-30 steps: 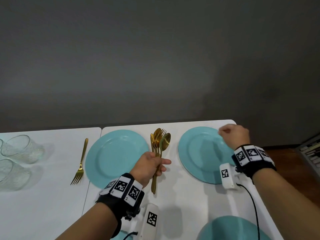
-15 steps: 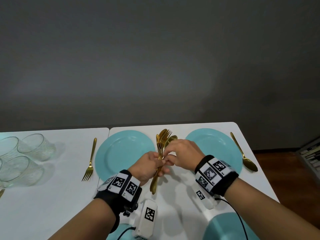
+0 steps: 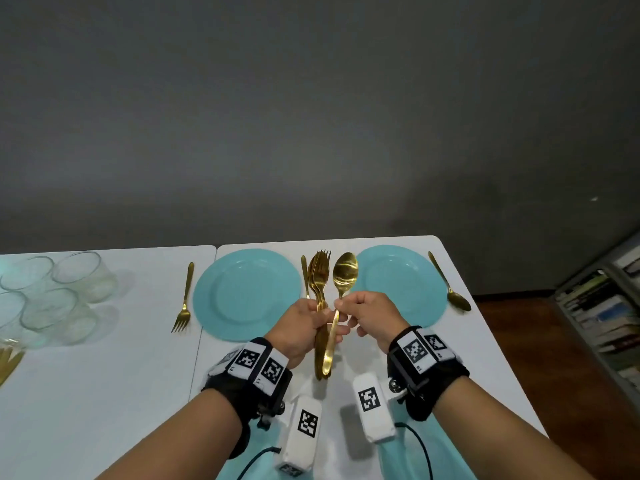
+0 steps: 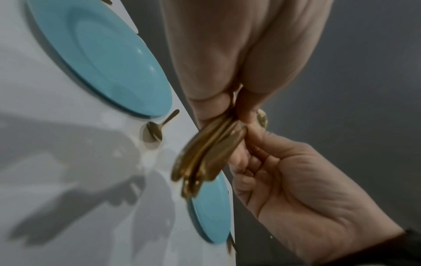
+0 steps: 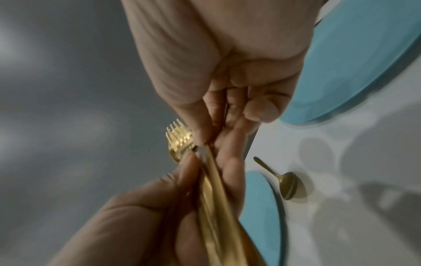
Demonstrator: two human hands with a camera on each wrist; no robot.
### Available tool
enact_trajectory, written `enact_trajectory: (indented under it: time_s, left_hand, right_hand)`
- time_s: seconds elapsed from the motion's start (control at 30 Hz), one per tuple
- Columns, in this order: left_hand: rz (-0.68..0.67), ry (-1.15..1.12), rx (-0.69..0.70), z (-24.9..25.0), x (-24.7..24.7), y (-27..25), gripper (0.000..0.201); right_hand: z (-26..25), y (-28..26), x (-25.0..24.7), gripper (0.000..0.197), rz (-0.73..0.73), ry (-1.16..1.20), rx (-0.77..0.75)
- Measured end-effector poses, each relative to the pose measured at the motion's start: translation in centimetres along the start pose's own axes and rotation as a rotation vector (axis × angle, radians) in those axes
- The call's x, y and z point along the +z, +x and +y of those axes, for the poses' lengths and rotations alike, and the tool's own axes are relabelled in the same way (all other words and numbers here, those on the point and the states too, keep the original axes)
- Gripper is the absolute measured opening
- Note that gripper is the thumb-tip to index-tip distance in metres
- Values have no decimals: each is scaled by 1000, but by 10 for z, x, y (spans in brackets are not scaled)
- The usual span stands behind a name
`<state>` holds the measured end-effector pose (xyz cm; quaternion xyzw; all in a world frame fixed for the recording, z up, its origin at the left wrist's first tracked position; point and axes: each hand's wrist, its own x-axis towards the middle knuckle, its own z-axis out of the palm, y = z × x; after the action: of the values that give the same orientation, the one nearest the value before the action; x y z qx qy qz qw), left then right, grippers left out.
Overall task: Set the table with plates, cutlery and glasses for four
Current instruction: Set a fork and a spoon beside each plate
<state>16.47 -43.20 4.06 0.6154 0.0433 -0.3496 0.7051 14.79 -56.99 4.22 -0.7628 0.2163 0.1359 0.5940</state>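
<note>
White tabletop (image 3: 104, 393) against a grey wall (image 3: 311, 116); bookshelf (image 3: 602, 306) at 3 o'clock. No legible writing. Left hand (image 3: 299, 329) grips a gold cutlery bundle (image 3: 320, 282) at centre; right hand (image 3: 369, 315) fingers pinch one spoon (image 3: 344, 271). Glasses (image 3: 55, 299) at 9 o'clock.
</note>
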Motion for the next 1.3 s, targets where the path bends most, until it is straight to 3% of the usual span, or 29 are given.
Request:
enact_trajectory:
  time_s: [0.27, 0.53, 0.77, 0.9, 0.97, 1.07, 1.3]
  left_hand:
    - [189, -81, -94, -47, -15, -69, 22]
    - [233, -44, -149, -74, -17, -103, 27]
    - [268, -115, -176, -74, 14, -92, 24]
    - [296, -121, -167, -87, 47, -82, 22]
    - [312, -121, -169, -96, 62, -82, 15]
    - [302, -160, -179, -107, 77, -82, 21]
    - [358, -110, -138, -116, 90, -80, 22]
  right_hand:
    - [52, -81, -5, 18, 232, 46, 86]
    - [135, -144, -33, 12, 355, -55, 255]
    - [164, -144, -116, 22, 392, -393, 358]
    - [186, -143, -161, 8, 401, -511, 398]
    - [196, -142, -175, 19, 442, -521, 445]
    - [199, -141, -182, 37, 396, -704, 488]
    - [216, -119, -188, 33, 280, -941, 567]
